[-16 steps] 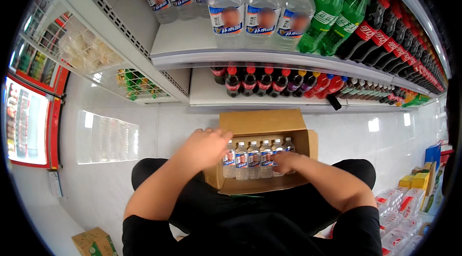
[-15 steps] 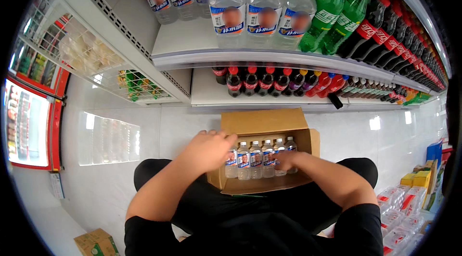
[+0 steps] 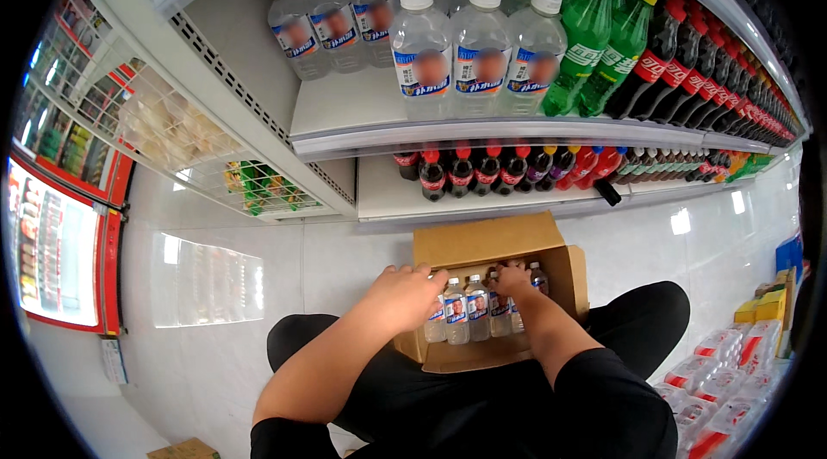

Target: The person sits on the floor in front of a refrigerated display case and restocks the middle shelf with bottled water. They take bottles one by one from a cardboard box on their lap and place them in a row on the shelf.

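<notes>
An open cardboard box [image 3: 457, 364] stands on the floor between my knees, with a row of clear plastic bottles [image 3: 477, 308] inside, white-capped and blue-and-white labelled. At the box's left end, my left hand [image 3: 409, 291] curls its fingers over the wall and the top of the leftmost bottle [image 3: 433, 330]. What those fingers grip, if anything, is hidden. Towards the right end of the row, my right hand [image 3: 513, 280] is closed around the top of a bottle, covering its cap. That bottle's body [image 3: 517, 319] shows below the hand.
Ahead is a shelf [image 3: 362, 138] with larger water bottles [image 3: 481, 54], green soda bottles [image 3: 616, 49] and cola bottles; smaller drinks [image 3: 487, 168] line the lower shelf. A wire rack [image 3: 172, 136] and red cooler [image 3: 108, 269] stand left. Shrink-wrapped bottle packs [image 3: 719, 381] lie at right.
My right hand has moved farther into the box and closed on a bottle top. My left hand has stayed at the box's left end. The whole view has shifted slightly.
</notes>
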Tool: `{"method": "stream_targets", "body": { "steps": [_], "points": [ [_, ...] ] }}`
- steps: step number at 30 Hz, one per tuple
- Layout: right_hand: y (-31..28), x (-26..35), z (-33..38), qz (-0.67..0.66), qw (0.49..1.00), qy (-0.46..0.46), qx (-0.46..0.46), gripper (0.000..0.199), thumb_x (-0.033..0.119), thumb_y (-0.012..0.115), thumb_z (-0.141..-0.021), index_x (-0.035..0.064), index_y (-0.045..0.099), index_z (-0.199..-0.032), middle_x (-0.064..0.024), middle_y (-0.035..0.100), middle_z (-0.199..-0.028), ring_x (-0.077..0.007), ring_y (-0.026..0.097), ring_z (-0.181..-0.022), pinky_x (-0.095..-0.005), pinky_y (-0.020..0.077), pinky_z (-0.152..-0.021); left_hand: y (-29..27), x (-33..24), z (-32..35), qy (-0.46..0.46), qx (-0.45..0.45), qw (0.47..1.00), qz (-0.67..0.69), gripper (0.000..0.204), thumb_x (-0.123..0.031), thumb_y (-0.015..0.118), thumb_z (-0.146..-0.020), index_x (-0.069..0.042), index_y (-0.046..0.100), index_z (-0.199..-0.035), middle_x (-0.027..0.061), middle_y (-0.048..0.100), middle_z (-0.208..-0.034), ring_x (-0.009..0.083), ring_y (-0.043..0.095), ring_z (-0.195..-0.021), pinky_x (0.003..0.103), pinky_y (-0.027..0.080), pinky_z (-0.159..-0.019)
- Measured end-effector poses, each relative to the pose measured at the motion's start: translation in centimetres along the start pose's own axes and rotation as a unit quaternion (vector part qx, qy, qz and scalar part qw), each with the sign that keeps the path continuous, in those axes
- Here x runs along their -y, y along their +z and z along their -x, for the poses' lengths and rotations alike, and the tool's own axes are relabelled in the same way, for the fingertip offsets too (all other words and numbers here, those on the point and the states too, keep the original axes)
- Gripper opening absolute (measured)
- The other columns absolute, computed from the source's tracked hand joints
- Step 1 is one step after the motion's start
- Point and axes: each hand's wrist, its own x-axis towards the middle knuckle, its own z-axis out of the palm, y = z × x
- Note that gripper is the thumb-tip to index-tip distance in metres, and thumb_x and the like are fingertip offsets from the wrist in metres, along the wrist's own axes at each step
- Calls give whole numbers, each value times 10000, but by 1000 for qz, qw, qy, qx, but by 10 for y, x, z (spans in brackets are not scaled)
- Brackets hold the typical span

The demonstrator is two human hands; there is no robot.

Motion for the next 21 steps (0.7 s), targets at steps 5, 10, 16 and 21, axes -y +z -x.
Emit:
{"method": "stream_targets", "body": {
  "steps": [5,10,16,21],
  "points": [
    [-3,-4,1,-15,1000,-13,-6,787,615,648,-853,272,454,-1534,-223,343,-1602,-462,271,-1489,-646,292,-1165,5,0,-6,1,-2,1000,-4,501,-295,673,-949,-85,539,-1385,164,646,-1248,356,634,-1184,503,504,-981],
    [-11,11,13,29,999,-14,9,802,621,644,-857,289,426,-1554,-202,345,-1625,-438,296,-1503,-609,306,-1176,1,-1,-10,-5,-5,1000,-12,485,-316,660,-963,-111,553,-1389,164,649,-1256,351,635,-1192,499,511,-971],
    [-24,7,-2,78,994,-62,45,768,610,636,-874,303,438,-1549,-173,487,-1554,-364,464,-1435,-489,356,-1180,-4,-5,-21,-12,44,999,2,481,-334,649,-968,-126,555,-1390,154,653,-1263,357,637,-1186,502,529,-948],
    [-44,19,23,168,982,-57,59,673,599,544,-974,177,527,-1498,-126,592,-1468,-328,586,-1331,-507,473,-1074,10,3,-21,-8,11,1000,-7,458,-338,642,-973,-124,563,-1370,146,656,-1262,355,639,-1185,501,539,-926]
  ]
}}
